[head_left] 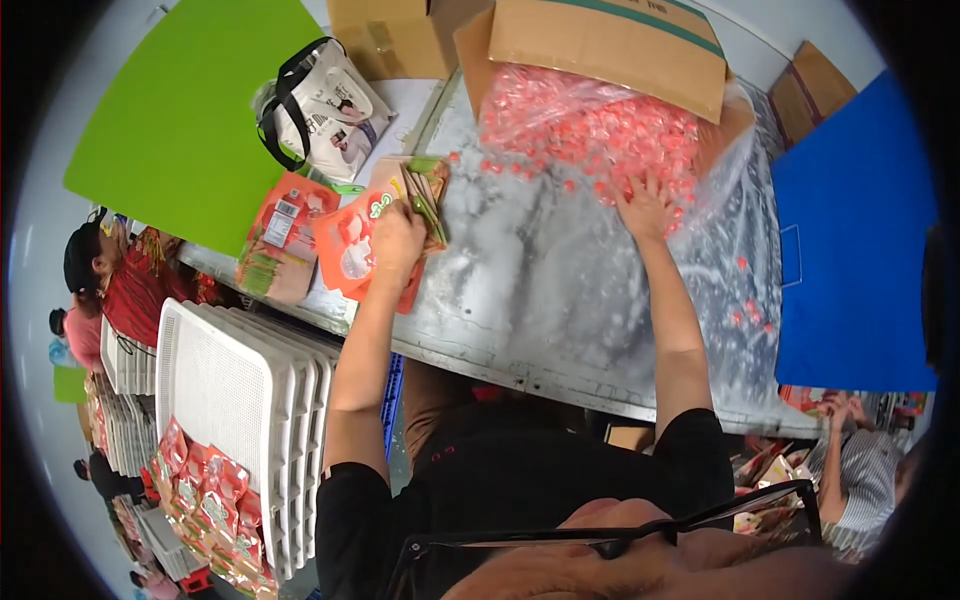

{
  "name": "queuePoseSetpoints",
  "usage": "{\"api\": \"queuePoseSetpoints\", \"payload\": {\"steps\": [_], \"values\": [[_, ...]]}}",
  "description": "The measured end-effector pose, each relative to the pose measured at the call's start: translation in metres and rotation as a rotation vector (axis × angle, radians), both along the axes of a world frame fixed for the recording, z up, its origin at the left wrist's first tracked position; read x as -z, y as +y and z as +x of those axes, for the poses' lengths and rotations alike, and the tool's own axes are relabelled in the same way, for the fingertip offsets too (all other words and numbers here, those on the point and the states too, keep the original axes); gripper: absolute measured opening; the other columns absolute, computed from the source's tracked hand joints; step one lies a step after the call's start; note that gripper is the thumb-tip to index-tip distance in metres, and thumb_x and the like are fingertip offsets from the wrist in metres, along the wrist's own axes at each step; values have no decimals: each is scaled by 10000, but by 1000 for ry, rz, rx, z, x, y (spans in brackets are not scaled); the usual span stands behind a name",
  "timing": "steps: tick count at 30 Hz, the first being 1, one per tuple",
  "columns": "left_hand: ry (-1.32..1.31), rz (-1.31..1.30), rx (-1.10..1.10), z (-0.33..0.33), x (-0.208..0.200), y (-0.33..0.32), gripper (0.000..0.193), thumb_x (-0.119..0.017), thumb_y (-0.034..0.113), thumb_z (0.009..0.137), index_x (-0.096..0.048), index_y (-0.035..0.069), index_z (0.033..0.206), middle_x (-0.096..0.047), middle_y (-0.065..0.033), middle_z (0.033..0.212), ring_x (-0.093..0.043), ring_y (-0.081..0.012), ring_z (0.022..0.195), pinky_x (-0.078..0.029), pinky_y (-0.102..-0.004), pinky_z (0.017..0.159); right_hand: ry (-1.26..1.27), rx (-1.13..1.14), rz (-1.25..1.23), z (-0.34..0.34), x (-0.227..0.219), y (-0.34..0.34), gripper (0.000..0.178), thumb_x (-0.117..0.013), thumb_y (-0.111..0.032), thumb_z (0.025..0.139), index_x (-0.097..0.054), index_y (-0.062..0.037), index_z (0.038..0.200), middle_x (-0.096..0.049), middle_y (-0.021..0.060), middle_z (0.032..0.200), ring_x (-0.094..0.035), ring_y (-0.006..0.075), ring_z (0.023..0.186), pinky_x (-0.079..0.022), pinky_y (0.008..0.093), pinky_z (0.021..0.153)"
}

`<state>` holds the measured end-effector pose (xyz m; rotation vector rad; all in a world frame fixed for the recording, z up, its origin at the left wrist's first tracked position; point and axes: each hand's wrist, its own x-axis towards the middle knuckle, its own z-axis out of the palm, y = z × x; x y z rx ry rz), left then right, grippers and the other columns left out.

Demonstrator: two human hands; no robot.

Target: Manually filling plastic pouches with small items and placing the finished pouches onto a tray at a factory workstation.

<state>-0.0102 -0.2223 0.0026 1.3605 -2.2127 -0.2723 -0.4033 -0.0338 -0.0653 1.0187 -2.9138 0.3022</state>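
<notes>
My left hand (398, 240) is closed at the top of a fanned stack of flat red packaging pouches (345, 232), its fingers gripping a pouch near the green and tan edges. More pouches (290, 215) lie just to the left. Over on the right, my right hand (646, 206) rests with fingers spread at the near edge of a heap of small red wrapped pieces (600, 125). The heap spills from a tipped cardboard box (610, 50) with a clear plastic liner (735, 135). Whether any piece lies under that palm is hidden.
The metal table (520, 290) carries a few stray red pieces. A white bag (330, 110) with black handles stands at the back left. Green (190, 110) and blue (855, 250) panels flank the table. Stacked white trays (225, 360) with filled pouches stand at left. Other people work nearby.
</notes>
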Motion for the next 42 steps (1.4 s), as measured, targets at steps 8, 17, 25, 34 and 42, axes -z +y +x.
{"api": "queuePoseSetpoints", "payload": {"steps": [8,17,25,34,42], "values": [[20,191,296,31,-62,103,190,-723,174,826,-660,-3,796,-674,-217,773,-676,-381,750,-520,-451,681,-112,-240,-117,77,6,44,659,-646,-532,860,-469,-314,1456,-268,77,1605,-188,411,1470,-110,685,1130],[394,1164,416,28,41,158,184,-774,134,831,-624,45,773,-598,-14,656,-536,-71,518,-369,-231,447,16,-973,-603,242,-19,97,479,-705,-216,778,-628,-104,1238,-565,93,1333,-467,313,1304,-227,578,1153],[809,1200,266,30,52,175,153,-683,57,879,-598,62,752,-558,14,631,-488,-61,493,-345,-213,435,-95,-923,-496,274,-11,117,269,-747,-171,717,-656,-94,958,-639,28,1049,-567,245,1128,-348,522,1092],[263,228,568,26,-11,203,162,-705,64,809,-578,-14,746,-578,-88,654,-608,-242,598,-479,-372,574,-669,-1138,-543,286,-47,102,231,-728,-161,756,-656,-35,935,-671,131,1018,-640,335,961,-519,416,813],[103,639,795,42,-46,180,792,-827,172,701,-420,26,1364,-480,-209,1370,-500,-333,1264,-413,-405,1046,-721,-1253,-472,268,-84,106,314,-643,-298,882,-639,-36,1055,-651,138,1099,-605,348,1048,-457,450,959]]}}
